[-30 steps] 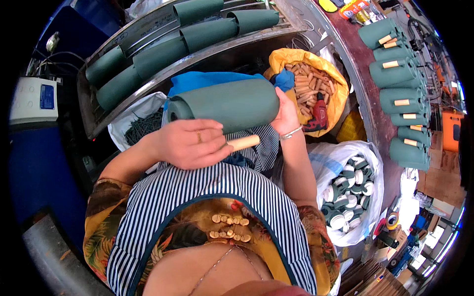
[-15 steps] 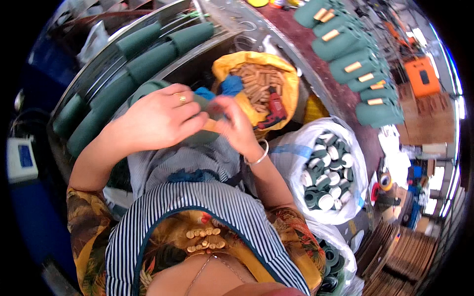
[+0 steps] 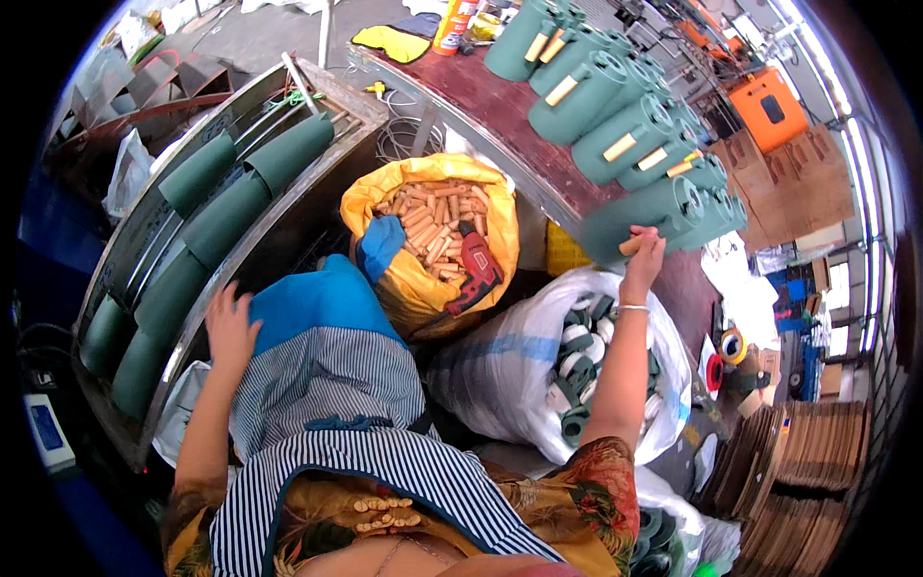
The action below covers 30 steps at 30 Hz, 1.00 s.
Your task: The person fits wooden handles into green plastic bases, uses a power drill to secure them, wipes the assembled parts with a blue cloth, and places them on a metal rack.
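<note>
My right hand (image 3: 646, 258) reaches out to the table on the right, its fingers closed round the wooden handle of a green cylinder (image 3: 630, 216). That cylinder lies at the table's edge against other green cylinders (image 3: 601, 144) with similar pale wooden handles. My left hand (image 3: 233, 327) holds nothing; its fingers are spread beside the rim of a metal-edged trough (image 3: 197, 341). Inside the trough lie several green cylinders without visible handles (image 3: 226, 216), over metal rods.
A yellow sack (image 3: 361, 197) of wooden handles stands ahead, a red power drill (image 3: 478, 260) on top. Right of it is a white sack (image 3: 500, 361) of green and white round parts. The dark red table (image 3: 461, 82) bears an orange bottle (image 3: 454, 27). Cardboard stacks (image 3: 817, 447) stand at right.
My right hand has carried the handled green cylinder from in front of me to the table on the right. My left hand has let go and moved left and down.
</note>
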Tool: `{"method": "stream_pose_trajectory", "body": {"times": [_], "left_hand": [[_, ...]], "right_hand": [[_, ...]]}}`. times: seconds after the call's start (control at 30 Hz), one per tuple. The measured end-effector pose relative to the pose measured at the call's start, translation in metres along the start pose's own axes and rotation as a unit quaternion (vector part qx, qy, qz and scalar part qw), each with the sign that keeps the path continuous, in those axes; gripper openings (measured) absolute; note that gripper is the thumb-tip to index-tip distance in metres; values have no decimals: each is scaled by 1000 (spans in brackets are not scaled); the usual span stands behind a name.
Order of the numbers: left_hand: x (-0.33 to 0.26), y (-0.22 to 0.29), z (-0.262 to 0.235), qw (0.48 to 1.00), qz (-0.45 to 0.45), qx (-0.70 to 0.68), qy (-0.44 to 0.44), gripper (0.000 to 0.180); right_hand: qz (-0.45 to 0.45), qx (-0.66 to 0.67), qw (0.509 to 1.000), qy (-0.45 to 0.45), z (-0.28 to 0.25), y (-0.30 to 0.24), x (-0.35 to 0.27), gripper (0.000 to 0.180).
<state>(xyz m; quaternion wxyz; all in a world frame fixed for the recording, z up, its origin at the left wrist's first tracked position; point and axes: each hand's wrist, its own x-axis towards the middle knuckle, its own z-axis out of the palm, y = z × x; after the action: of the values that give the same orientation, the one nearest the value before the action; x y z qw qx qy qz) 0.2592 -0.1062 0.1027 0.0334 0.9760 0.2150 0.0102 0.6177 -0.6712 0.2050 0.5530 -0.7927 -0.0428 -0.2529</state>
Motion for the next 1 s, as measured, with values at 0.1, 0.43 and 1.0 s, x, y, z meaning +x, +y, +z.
{"method": "stream_pose_trajectory", "body": {"times": [0.1, 0.43, 1.0], "left_hand": [[-70, -64, 57, 962, -101, -243, 74, 45], [-124, -71, 55, 922, -174, -332, 98, 50], [-484, -59, 146, 578, -796, -162, -76, 31]], "right_hand": [[-1, 69, 997, -25, 21, 57, 71, 31], [-143, -687, 670, -241, -2, 185, 256, 43], [-212, -614, 740, -172, 163, 92, 196, 63]]}}
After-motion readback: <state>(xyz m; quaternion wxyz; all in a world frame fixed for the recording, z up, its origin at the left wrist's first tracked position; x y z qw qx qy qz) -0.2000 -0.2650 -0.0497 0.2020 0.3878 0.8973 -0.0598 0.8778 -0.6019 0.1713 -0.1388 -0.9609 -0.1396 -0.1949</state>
